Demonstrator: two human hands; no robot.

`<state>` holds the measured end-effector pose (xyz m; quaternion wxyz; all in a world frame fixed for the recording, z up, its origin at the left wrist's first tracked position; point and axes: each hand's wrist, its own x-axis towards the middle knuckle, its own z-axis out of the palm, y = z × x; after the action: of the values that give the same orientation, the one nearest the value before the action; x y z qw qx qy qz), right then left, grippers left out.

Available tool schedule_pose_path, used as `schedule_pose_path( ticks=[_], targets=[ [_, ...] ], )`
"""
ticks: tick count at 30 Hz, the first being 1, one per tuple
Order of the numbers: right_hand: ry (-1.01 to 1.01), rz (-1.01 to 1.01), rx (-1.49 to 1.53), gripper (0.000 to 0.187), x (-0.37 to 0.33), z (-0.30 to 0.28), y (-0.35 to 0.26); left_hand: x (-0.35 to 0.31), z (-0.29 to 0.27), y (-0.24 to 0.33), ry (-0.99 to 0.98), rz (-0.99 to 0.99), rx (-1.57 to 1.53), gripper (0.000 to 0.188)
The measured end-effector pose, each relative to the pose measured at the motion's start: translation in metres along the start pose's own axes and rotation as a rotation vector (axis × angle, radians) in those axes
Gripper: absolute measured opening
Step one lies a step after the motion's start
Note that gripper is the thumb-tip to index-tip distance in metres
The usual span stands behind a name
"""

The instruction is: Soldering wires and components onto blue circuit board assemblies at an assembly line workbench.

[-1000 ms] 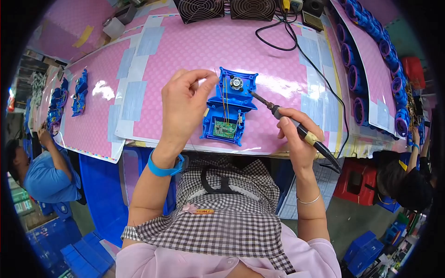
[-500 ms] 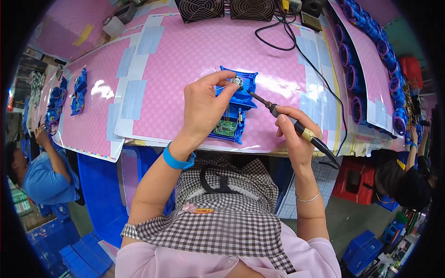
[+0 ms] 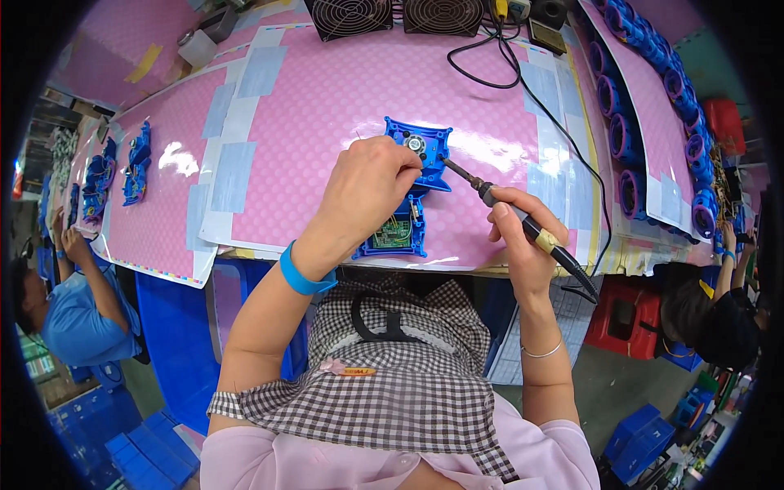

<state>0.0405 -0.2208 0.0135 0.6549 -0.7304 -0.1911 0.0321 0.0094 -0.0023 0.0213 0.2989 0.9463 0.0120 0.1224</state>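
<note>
A blue plastic casing [image 3: 435,178] lies opened out on the pink work surface. Its far part holds a round speaker-like part [image 3: 415,145]; the near part carries a green circuit board [image 3: 392,234] with thin wires. My left hand [image 3: 367,184] reaches over the casing's left side, its thumb and fingers pinched close to the round part. What they pinch is hidden; a fine strand sticks up behind the hand. In my right hand [image 3: 527,233] is a soldering iron [image 3: 535,229], held like a pen, its tip at the casing's right edge.
Two black fans [image 3: 353,18] stand at the far edge. The black cable [image 3: 563,131] loops down the right side. Blue housings [image 3: 625,135] line a shelf at right, and more blue parts [image 3: 137,163] lie at left. People work on both sides.
My left hand has turned over and shifted slightly left, its fingers now curled downward, and more of the round part shows. The soldering iron's tip has moved a little right and stays by the casing.
</note>
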Motion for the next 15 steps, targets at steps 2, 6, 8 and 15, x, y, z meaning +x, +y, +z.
schedule_pose_path(
  ticks=[2,6,8,15],
  targets=[
    [-0.007,-0.006,0.008,0.018,0.0001,0.0003,0.0,0.0022,-0.0018,0.0022,-0.017,-0.007,0.008,0.011],
    [-0.013,-0.029,-0.012,0.018,0.0003,0.0011,0.0008,0.0062,-0.0043,0.006,-0.072,-0.037,0.031,0.012],
    [-0.029,-0.035,-0.051,0.017,0.0007,0.0023,-0.0011,0.0071,-0.0034,0.0045,-0.07,-0.03,0.033,0.012],
    [-0.047,-0.044,-0.087,0.017,-0.0006,0.0015,-0.0017,0.0076,-0.0035,0.0061,-0.075,-0.035,0.035,0.013]
  ],
)
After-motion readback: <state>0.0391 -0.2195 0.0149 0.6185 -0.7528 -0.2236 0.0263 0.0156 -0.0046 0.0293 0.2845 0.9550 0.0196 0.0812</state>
